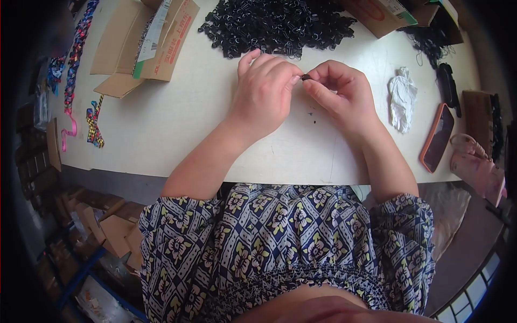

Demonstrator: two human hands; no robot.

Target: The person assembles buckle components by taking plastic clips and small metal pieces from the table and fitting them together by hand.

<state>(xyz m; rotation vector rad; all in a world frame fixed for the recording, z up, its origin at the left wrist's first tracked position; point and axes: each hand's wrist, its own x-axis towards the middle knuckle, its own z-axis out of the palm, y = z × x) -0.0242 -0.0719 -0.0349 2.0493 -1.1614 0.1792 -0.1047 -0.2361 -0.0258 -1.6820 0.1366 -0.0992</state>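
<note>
In front of the black pile, my left hand (264, 94) and my right hand (344, 94) meet fingertip to fingertip. Between them is a small black piece (306, 77), mostly covered by the fingers; its exact kind is too small to make out. My right thumb and forefinger pinch it, and the left thumb and forefinger close on its other side. Just beyond my left hand lies a large heap of small black parts (277, 27), some with shiny rings or loops. A few dark specks (312, 118) lie on the table below my hands.
Cardboard boxes (175, 40) stand left and at the back right (377, 16). Colourful patterned cord (94, 126) lies at left. On the right are a crumpled white wrapper (402, 99), an orange-edged phone (437, 137), black strands (428, 46) and a pink item (476, 167). The white table (280, 161) ends before my body.
</note>
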